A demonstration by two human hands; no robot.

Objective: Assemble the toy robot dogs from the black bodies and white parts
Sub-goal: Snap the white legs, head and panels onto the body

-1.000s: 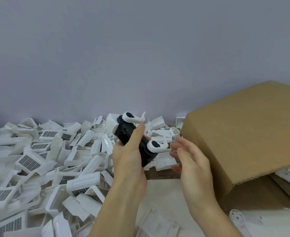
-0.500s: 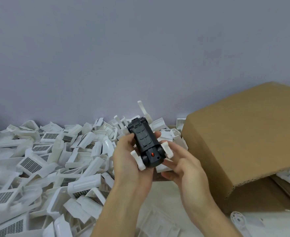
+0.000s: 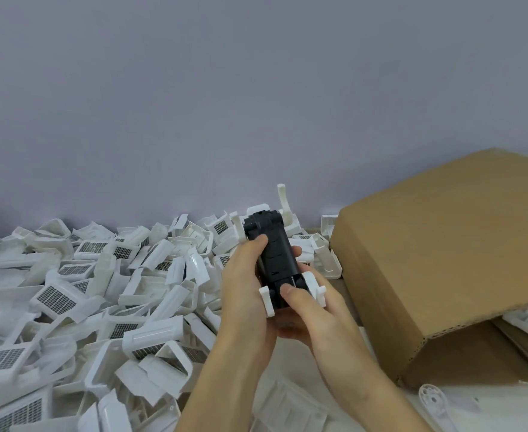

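A black toy dog body [image 3: 273, 254] with white legs fitted at its corners is held lengthwise in front of me, above the pile. My left hand [image 3: 245, 288] grips it from the left, thumb lying on its top. My right hand [image 3: 312, 310] cups the near end from the right and below, its thumb pressing on the black end between the two near white legs [image 3: 314, 283]. One far white leg [image 3: 283, 199] sticks straight up.
A big heap of loose white shell parts [image 3: 78, 294], several with grey mesh panels, fills the left and middle. A brown cardboard box [image 3: 449, 254] lies on the right, with more white parts under its flap. A white round-ended part [image 3: 432, 399] lies at the lower right.
The body has been turned from lying crosswise to pointing away from me. My right hand came in from the side and now holds the near end with its thumb on it.
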